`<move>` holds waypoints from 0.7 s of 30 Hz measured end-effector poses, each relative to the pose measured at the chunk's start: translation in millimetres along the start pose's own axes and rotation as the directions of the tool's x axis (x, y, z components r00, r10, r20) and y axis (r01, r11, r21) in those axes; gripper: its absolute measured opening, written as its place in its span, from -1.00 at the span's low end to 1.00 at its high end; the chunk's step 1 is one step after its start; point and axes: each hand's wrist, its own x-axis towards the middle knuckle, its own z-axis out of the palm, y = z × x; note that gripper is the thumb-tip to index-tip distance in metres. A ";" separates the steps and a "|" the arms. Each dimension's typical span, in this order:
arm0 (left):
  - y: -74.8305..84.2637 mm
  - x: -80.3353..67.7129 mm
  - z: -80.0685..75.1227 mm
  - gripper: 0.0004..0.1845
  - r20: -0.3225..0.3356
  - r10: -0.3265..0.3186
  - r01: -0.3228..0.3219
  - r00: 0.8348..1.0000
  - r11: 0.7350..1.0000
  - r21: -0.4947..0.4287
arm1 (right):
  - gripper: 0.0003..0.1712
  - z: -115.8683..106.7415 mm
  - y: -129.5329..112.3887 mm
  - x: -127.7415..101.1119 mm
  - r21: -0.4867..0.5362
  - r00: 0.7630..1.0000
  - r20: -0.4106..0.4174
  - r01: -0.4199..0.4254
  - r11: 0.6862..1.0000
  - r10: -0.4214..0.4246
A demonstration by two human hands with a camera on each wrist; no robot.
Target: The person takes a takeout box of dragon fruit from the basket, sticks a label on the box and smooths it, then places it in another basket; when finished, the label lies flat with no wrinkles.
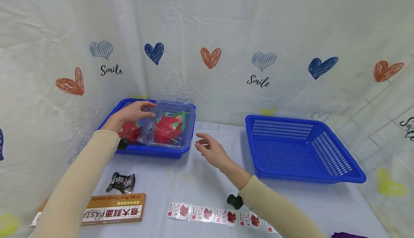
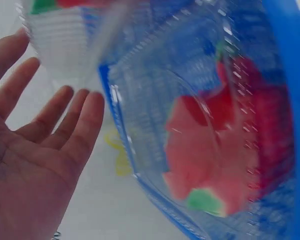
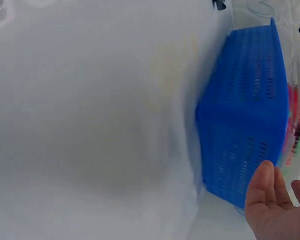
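A clear plastic clamshell box [image 1: 185, 139] with a red-and-green dragon fruit [image 1: 166, 127] inside sits at the right of the left blue basket [image 1: 152, 152]. Another dragon fruit [image 1: 130, 133] lies to its left, partly behind my left sleeve. My left hand [image 1: 137, 111] hovers over that basket, its loosely bent fingertips by the box's left edge. In the left wrist view the palm [image 2: 35, 165] faces up with fingers spread and nothing held. Just right of the basket, my right hand [image 1: 213, 153] is in the air, fingers relaxed, holding nothing.
A second blue basket [image 1: 305, 178] stands at the right. Nearer me are a pasta box [image 1: 113, 209], a small black packet [image 1: 122, 183] and a strip of dragon fruit stickers [image 1: 203, 213]. Something purple [image 1: 347, 235] shows at the front right edge. A heart-printed curtain [image 1: 210, 22] hangs behind.
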 end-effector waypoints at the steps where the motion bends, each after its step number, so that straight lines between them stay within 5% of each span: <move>1: -2.1 -1.0 0.3 -0.38 0.010 -0.017 0.017 1.000 1.000 -0.013 | -0.47 3.0 3.1 1.5 0.051 1.000 0.002 -0.005 0.999 0.005; 9: -5.0 -2.9 2.8 -0.30 0.113 -0.079 0.097 0.990 0.983 -0.156 | -0.39 21.2 8.8 6.3 0.226 0.999 0.018 -0.039 0.973 0.036; 15: -4.5 -2.5 7.9 -0.14 0.199 -0.107 0.135 0.974 0.982 -0.134 | -0.38 29.6 8.3 5.5 0.266 0.997 -0.001 -0.074 0.961 0.077; 21: -12.0 -3.6 12.3 -0.12 0.173 -0.085 0.117 0.981 0.976 -0.184 | -0.38 34.3 9.3 6.2 0.336 0.996 -0.012 -0.075 0.939 0.084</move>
